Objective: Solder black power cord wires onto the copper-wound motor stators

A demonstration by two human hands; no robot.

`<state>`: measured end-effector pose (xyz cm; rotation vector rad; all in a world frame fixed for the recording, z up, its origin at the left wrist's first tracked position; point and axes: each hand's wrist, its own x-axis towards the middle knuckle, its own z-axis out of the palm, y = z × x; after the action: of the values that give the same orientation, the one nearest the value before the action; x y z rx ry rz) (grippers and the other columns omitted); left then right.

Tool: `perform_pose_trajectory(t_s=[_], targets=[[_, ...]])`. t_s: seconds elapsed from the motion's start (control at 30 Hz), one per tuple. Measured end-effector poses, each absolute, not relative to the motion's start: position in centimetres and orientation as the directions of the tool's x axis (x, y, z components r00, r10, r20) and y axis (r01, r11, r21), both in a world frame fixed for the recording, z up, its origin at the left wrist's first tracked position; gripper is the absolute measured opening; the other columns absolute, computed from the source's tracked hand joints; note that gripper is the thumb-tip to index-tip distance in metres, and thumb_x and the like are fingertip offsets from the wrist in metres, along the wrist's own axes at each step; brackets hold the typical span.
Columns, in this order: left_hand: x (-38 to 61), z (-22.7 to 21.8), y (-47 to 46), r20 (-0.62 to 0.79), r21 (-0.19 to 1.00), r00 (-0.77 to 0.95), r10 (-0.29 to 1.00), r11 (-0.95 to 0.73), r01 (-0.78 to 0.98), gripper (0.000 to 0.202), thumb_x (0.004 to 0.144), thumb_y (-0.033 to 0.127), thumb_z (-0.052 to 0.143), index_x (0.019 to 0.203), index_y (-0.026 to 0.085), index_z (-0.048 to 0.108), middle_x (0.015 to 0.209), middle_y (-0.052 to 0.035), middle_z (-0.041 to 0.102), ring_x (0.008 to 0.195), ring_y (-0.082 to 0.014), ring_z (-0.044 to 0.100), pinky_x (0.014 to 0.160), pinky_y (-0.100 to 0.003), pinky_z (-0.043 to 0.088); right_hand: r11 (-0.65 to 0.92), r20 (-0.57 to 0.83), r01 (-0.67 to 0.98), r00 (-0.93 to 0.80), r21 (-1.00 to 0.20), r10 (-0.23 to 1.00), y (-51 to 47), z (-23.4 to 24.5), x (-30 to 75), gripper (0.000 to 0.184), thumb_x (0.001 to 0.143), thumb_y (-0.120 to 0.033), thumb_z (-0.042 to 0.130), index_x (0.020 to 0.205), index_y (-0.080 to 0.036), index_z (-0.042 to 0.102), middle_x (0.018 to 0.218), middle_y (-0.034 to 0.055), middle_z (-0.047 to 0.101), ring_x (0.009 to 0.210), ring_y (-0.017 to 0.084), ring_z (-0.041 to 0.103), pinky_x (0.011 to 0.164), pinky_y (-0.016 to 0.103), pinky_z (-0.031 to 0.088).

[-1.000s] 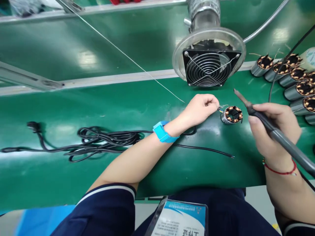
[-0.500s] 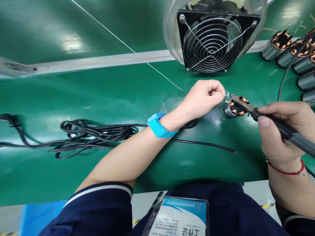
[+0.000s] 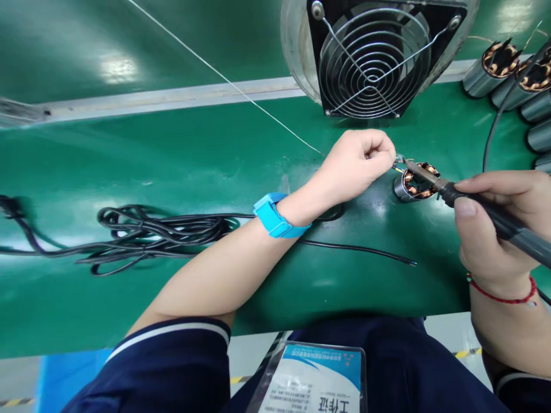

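Note:
My right hand (image 3: pixel 499 223) grips a soldering iron (image 3: pixel 486 215) by its dark handle. The iron's tip points left over the rim of a small motor stator (image 3: pixel 415 182), a metal ring with copper windings, and meets thin wire ends by my left fingertips. My left hand (image 3: pixel 359 160) is closed in a pinch on thin wire just left of the stator; the fingers hide most of it. Blue and yellow leads (image 3: pixel 398 168) show between that pinch and the stator. A pale solder wire (image 3: pixel 258 106) runs down from the upper left and disappears behind my left hand.
A caged fan (image 3: pixel 372 69) stands beyond my hands. Several more stators (image 3: pixel 482 80) line the right back. A coiled black power cord (image 3: pixel 172 229) lies at left, one cable end (image 3: pixel 387 258) stretching under my left forearm. Another black cord (image 3: pixel 495 126) hangs at right.
The view has shifted slightly, so the fan and stators sit a little higher. Both hands keep their holds, with the iron tip still at the wire ends beside the stator.

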<state>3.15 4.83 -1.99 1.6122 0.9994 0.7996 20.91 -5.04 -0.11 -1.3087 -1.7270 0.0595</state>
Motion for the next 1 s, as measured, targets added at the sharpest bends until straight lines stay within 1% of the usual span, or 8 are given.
perform_pose_trajectory(t_s=[0.23, 0.37, 0.5, 0.6, 0.73, 0.8, 0.9, 1.0], targets=[[3.16, -2.08, 4.75, 0.032, 0.961, 0.423, 0.906, -0.144, 0.236, 0.019, 0.076, 0.007, 0.049, 0.061, 0.016, 0.052, 0.059, 0.0029, 0.049, 0.059, -0.0088, 0.044, 0.058, -0.024, 0.037, 0.452, 0.647, 0.72, -0.005, -0.527, 0.763, -4.95, -0.13, 20.84, 0.009, 0.086, -0.029, 0.063, 0.092, -0.022, 0.067, 0.067, -0.0058, 0.059, 0.052, 0.004, 0.048, 0.046, 0.021, 0.036], [3.14, -2.12, 4.75, 0.029, 0.963, 0.429, 0.903, -0.141, 0.231, 0.017, 0.076, 0.007, 0.049, 0.062, 0.016, 0.052, 0.06, 0.0022, 0.05, 0.059, -0.0089, 0.045, 0.058, -0.023, 0.038, 0.439, 0.678, 0.725, 0.052, -0.53, 0.733, -4.69, -0.54, 21.07, 0.013, 0.086, -0.032, 0.064, 0.094, -0.023, 0.069, 0.067, -0.0047, 0.058, 0.053, 0.006, 0.049, 0.048, 0.025, 0.037], [3.14, -2.07, 4.74, 0.028, 0.963, 0.433, 0.901, -0.14, 0.229, 0.017, 0.076, 0.008, 0.048, 0.062, 0.016, 0.053, 0.061, 0.0016, 0.051, 0.06, -0.0089, 0.045, 0.059, -0.024, 0.038, 0.418, 0.663, 0.712, 0.09, -0.564, 0.743, -4.48, -0.72, 21.11, 0.018, 0.084, -0.033, 0.066, 0.101, -0.027, 0.07, 0.066, -0.0048, 0.055, 0.053, 0.008, 0.051, 0.051, 0.028, 0.04], [3.17, -1.97, 4.72, 0.027, 0.962, 0.427, 0.904, -0.139, 0.234, 0.017, 0.076, 0.008, 0.049, 0.062, 0.016, 0.053, 0.061, 0.0017, 0.051, 0.06, -0.0087, 0.045, 0.06, -0.024, 0.038, 0.425, 0.671, 0.715, 0.082, -0.554, 0.737, -4.45, -0.65, 20.89, 0.022, 0.083, -0.03, 0.068, 0.105, -0.029, 0.071, 0.068, -0.0043, 0.057, 0.056, 0.009, 0.051, 0.052, 0.029, 0.043], [3.24, -1.84, 4.69, 0.027, 0.962, 0.42, 0.907, -0.138, 0.237, 0.017, 0.076, 0.008, 0.049, 0.062, 0.016, 0.052, 0.062, 0.0021, 0.052, 0.06, -0.0086, 0.045, 0.06, -0.024, 0.039, 0.428, 0.66, 0.713, 0.065, -0.555, 0.749, -4.53, -0.52, 20.74, 0.029, 0.083, -0.028, 0.069, 0.112, -0.03, 0.069, 0.077, -0.003, 0.062, 0.061, 0.01, 0.054, 0.056, 0.029, 0.047], [3.25, -1.82, 4.68, 0.027, 0.962, 0.422, 0.906, -0.138, 0.237, 0.017, 0.076, 0.008, 0.048, 0.062, 0.016, 0.052, 0.061, 0.0022, 0.051, 0.06, -0.0086, 0.045, 0.06, -0.024, 0.039, 0.44, 0.675, 0.727, 0.044, -0.527, 0.736, -4.65, -0.46, 20.82, 0.026, 0.082, -0.029, 0.069, 0.108, -0.029, 0.07, 0.076, -0.0031, 0.064, 0.06, 0.01, 0.055, 0.053, 0.028, 0.046], [3.26, -1.84, 4.7, 0.021, 0.966, 0.424, 0.905, -0.129, 0.226, 0.017, 0.077, 0.008, 0.048, 0.062, 0.016, 0.053, 0.061, 0.0025, 0.05, 0.059, -0.0085, 0.045, 0.06, -0.024, 0.038, 0.442, 0.687, 0.744, 0.031, -0.501, 0.726, -4.82, -0.41, 20.99, 0.016, 0.084, -0.031, 0.066, 0.098, -0.026, 0.071, 0.073, -0.0029, 0.066, 0.057, 0.009, 0.054, 0.047, 0.024, 0.041], [3.28, -1.91, 4.73, 0.021, 0.967, 0.422, 0.906, -0.126, 0.222, 0.017, 0.076, 0.008, 0.048, 0.062, 0.016, 0.052, 0.06, 0.0026, 0.049, 0.059, -0.0086, 0.044, 0.059, -0.023, 0.038, 0.453, 0.696, 0.749, 0.015, -0.484, 0.718, -4.87, -0.39, 21.06, 0.012, 0.085, -0.03, 0.065, 0.094, -0.024, 0.07, 0.07, -0.0033, 0.065, 0.052, 0.008, 0.052, 0.043, 0.023, 0.038]])
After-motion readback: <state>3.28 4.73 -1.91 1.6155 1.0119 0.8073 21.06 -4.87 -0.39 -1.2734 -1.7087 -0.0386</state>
